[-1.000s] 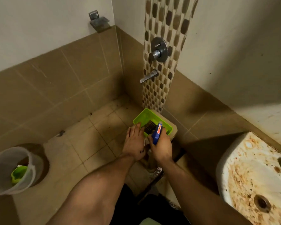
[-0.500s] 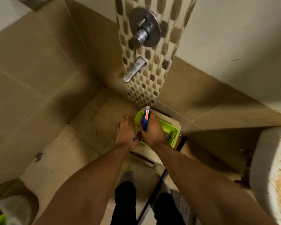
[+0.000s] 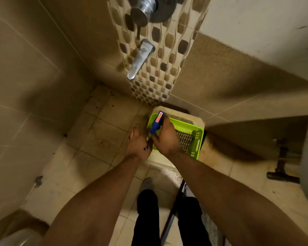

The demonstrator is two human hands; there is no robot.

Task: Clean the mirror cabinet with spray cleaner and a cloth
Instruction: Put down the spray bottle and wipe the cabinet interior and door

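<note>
Bending lower than a second before, the person looked nearly straight down, and the black trouser legs point(image 3: 148, 215) showed at 6 o'clock. A little farther on, the left hand point(image 3: 138, 146) had moved off the rim of the green basket point(image 3: 196, 139). It lay flat beside the basket's 9 o'clock edge, fingers straight, holding nothing. The right hand point(image 3: 167, 139) was curled tight round the blue spray bottle point(image 3: 156, 124), which had moved from over the basket's middle to its 10 o'clock corner. A striped cloth point(image 3: 184, 141) lay in the basket, at 3 o'clock from that hand. The basket sat on a pale stool point(image 3: 178, 112), with the tap point(image 3: 140, 59) far off at 12 o'clock. It looked like the things were only being fetched, and no mirror cabinet showed. The bottle had an orange label, too small to read.
</note>
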